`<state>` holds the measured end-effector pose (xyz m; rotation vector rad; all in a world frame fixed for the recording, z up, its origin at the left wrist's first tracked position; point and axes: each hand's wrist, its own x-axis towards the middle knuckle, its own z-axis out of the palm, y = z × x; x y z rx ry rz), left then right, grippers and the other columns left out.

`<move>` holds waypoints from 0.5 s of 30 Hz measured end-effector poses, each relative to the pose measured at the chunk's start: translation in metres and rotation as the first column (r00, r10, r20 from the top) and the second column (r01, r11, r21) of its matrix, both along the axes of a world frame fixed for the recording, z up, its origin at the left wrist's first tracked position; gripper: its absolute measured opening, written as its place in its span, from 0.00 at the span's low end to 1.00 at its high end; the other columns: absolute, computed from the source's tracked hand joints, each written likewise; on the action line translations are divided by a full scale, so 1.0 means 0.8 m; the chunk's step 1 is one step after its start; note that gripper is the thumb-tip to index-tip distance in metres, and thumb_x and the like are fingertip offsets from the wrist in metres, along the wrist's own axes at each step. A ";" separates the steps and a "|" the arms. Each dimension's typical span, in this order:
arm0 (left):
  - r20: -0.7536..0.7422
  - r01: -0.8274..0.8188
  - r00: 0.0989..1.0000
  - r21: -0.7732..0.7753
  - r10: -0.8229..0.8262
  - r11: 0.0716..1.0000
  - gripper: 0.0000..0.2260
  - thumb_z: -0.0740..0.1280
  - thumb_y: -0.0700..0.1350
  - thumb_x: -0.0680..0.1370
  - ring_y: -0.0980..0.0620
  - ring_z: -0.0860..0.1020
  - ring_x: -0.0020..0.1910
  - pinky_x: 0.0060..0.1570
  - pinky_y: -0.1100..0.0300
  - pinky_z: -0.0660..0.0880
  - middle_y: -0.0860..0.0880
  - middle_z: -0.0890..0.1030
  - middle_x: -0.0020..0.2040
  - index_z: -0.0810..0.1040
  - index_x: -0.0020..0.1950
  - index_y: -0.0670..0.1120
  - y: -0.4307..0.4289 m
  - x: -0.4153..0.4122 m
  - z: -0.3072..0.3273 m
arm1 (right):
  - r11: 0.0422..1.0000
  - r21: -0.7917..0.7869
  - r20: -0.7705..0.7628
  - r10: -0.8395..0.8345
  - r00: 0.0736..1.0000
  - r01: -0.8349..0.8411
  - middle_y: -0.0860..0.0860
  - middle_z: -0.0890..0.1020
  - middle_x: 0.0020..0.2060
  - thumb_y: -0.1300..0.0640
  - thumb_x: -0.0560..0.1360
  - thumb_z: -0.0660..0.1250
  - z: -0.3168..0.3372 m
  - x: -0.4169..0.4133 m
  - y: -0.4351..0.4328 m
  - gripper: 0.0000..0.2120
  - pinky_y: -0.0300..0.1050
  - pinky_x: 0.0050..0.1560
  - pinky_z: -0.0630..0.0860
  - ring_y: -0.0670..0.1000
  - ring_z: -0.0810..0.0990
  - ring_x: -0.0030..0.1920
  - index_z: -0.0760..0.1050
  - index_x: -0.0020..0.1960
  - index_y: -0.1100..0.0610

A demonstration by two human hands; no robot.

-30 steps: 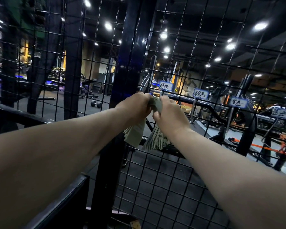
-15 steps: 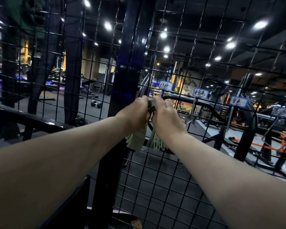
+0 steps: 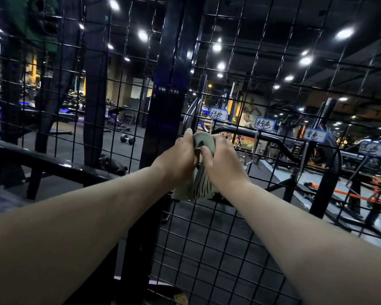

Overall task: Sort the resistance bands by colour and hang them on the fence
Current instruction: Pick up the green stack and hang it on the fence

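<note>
Head view, gym interior, dim.

Far left: black rail [image 3: 42, 158] running diagonally, low in the frame. Beyond the mesh, a dumbbell [image 3: 127, 139] lies on the dark floor [image 3: 92, 142].

Centre-left: heavy black post [image 3: 169, 84], upright, with wire panels of the fence [image 3: 251, 216] on both sides of it.

Centre: left hand [image 3: 179, 156] raised to the mesh just right of the post. Its fingers [image 3: 187, 134] are curled over the top of a bundle of pale green resistance bands [image 3: 197, 187] and grip it. The bundle is folded over at the top between the two hands. Its loose ends hang down against the fence below the wrists, fanned into many thin edges. Cannot tell whether the fold is hooked on a wire.

Right hand [image 3: 223, 166] touches the left, thumb pressed on the front of the fold, remaining fingers wrapped round the far side and largely hidden. Both hands hold the same bundle.

Right of the hands: four white tags with handwritten characters, clipped along the mesh in a descending row: first tag [image 3: 218, 114] just above the bundle, then second tag [image 3: 264, 123], third tag [image 3: 315, 135], fourth tag [image 3: 372, 149].

Far right, behind the mesh: orange strap [image 3: 348, 194] near the floor.
</note>
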<state>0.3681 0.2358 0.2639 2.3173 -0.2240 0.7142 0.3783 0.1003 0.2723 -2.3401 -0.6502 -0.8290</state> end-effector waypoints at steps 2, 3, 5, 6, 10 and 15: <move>-0.002 -0.029 1.000 0.063 0.029 0.998 0.33 0.59 0.48 0.81 0.36 0.75 0.59 0.58 0.40 0.74 0.35 0.66 0.70 0.45 0.79 0.42 -0.003 0.000 -0.007 | 1.000 0.022 -0.013 0.003 1.000 -0.003 0.54 0.70 0.65 0.49 0.83 0.57 -0.005 -0.001 0.004 0.20 0.48 0.55 0.69 0.56 0.72 0.63 0.63 0.72 0.55; -0.002 -0.062 0.998 0.088 0.062 0.994 0.33 0.58 0.49 0.82 0.35 0.74 0.60 0.58 0.40 0.73 0.34 0.64 0.72 0.42 0.79 0.41 -0.006 -0.001 -0.010 | 0.999 0.029 -0.023 0.015 1.000 -0.014 0.54 0.68 0.68 0.49 0.83 0.57 -0.007 -0.002 0.006 0.22 0.50 0.59 0.70 0.57 0.71 0.66 0.61 0.74 0.56; 0.035 -0.134 0.991 0.122 0.130 0.983 0.33 0.56 0.49 0.84 0.35 0.74 0.60 0.56 0.39 0.74 0.34 0.61 0.73 0.39 0.79 0.41 -0.012 -0.002 -0.018 | 0.999 0.028 -0.050 0.026 0.998 -0.024 0.55 0.63 0.72 0.50 0.83 0.58 -0.010 -0.004 0.009 0.25 0.54 0.67 0.69 0.59 0.68 0.69 0.57 0.76 0.56; 0.053 -0.149 0.988 0.139 0.143 0.979 0.34 0.57 0.49 0.83 0.34 0.74 0.60 0.56 0.38 0.74 0.34 0.60 0.73 0.38 0.79 0.41 -0.015 0.001 -0.021 | 0.999 0.034 -0.062 0.026 0.998 -0.024 0.55 0.63 0.72 0.49 0.83 0.58 -0.011 -0.004 0.010 0.26 0.55 0.67 0.69 0.60 0.68 0.69 0.57 0.77 0.56; -0.006 -0.014 1.000 -0.064 0.014 0.998 0.40 0.64 0.51 0.78 0.37 0.67 0.70 0.68 0.44 0.66 0.38 0.56 0.76 0.39 0.79 0.48 -0.014 0.007 -0.023 | 0.991 0.126 -0.084 0.056 0.995 -0.046 0.55 0.68 0.66 0.50 0.83 0.57 -0.005 -0.001 0.009 0.21 0.55 0.63 0.72 0.57 0.73 0.61 0.62 0.73 0.56; 0.056 0.217 0.975 -0.469 -0.216 0.856 0.24 0.63 0.57 0.75 0.45 0.73 0.65 0.64 0.49 0.72 0.46 0.75 0.64 0.72 0.68 0.49 -0.008 -0.009 -0.013 | 0.981 0.188 -0.118 0.065 0.991 -0.042 0.54 0.73 0.61 0.47 0.83 0.58 0.009 0.003 0.008 0.18 0.44 0.51 0.67 0.52 0.73 0.54 0.69 0.69 0.56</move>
